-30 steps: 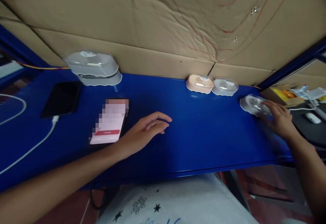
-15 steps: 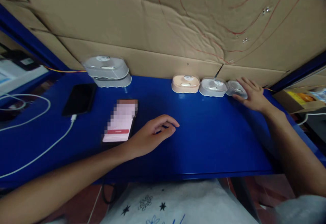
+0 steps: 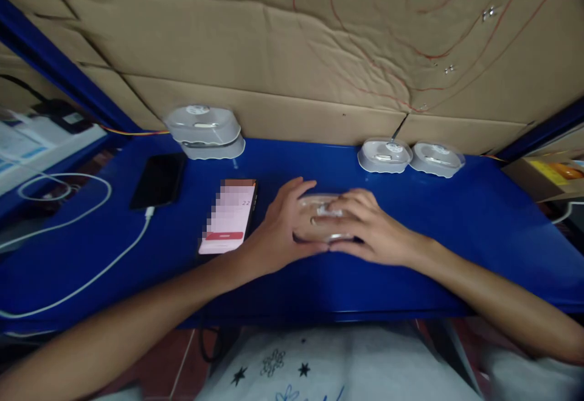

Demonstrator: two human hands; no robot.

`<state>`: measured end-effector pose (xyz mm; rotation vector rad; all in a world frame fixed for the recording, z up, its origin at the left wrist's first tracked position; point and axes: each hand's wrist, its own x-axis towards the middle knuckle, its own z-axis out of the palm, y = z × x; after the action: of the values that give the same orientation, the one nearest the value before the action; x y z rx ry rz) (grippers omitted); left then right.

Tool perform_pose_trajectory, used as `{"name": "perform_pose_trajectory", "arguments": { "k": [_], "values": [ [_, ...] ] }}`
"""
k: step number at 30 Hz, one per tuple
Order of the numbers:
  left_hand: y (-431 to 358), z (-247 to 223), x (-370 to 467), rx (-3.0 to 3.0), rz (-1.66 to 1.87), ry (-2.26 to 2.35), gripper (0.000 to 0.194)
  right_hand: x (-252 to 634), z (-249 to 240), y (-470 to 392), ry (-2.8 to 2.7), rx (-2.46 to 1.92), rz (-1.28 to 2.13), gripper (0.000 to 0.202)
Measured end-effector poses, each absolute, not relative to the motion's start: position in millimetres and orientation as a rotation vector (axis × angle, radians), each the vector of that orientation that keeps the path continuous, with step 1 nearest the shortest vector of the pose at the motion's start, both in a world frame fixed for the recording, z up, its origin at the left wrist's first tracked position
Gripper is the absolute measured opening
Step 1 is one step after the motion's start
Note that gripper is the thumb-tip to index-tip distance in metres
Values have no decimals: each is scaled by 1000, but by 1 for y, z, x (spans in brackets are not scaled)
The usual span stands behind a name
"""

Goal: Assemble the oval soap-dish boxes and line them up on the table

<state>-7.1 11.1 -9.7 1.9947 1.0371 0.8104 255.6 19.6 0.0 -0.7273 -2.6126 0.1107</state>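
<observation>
A small peach-coloured lidded plastic container [image 3: 322,213] lies on the blue table [image 3: 479,237] in front of me. My left hand [image 3: 276,233] grips its left side and my right hand [image 3: 371,230] covers its right side and top. My fingers hide most of the container. Two clear lidded containers of the same shape [image 3: 384,155] [image 3: 437,158] stand side by side against the cardboard wall, behind and to the right of my hands.
A phone with a lit pink screen [image 3: 228,218] lies just left of my left hand. Farther left are a dark phone [image 3: 159,180] on a white cable [image 3: 91,270] and a stack of two clear containers [image 3: 203,128]. A cardboard wall [image 3: 292,54] closes the back.
My right hand left the clear container at the far right of the back row. The peach container moved from that row to the table's middle, and both hands now close on it.
</observation>
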Motion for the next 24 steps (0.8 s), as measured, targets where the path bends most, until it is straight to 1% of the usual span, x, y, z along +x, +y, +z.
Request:
{"name": "perform_pose_trajectory", "arguments": {
  "k": [1,3,6,8,10,12,13,15,19,22,24],
  "values": [
    [9,-13,-6,1983,761,987,105,259,0,6,-2589,-706,168,45],
    [5,-18,-5,1987,703,922,109,267,-1,-6,-2500,-721,269,43],
    [2,-22,-5,2038,669,940,110,278,-7,6,-2349,-838,366,43],
    [1,-22,-6,2055,618,973,109,284,-13,22,-2280,-938,348,43],
    [2,-20,-7,2096,548,980,101,289,-17,33,-2252,-1040,301,41],
    [3,-18,-7,2171,504,963,86,291,-20,37,-2259,-1110,261,40],
    [3,-17,-6,2209,509,951,79,290,-20,35,-2281,-1111,248,41],
    [5,-16,-5,2256,561,930,74,286,-19,26,-2368,-1017,225,43],
    [8,-13,-5,2201,650,974,80,273,-11,4,-2596,-822,269,58],
    [8,-14,-6,2208,632,1012,95,269,-5,-4,-2586,-848,376,51],
    [8,-16,-6,2267,617,1000,99,272,-1,-4,-2482,-827,501,46]
  ]
}}
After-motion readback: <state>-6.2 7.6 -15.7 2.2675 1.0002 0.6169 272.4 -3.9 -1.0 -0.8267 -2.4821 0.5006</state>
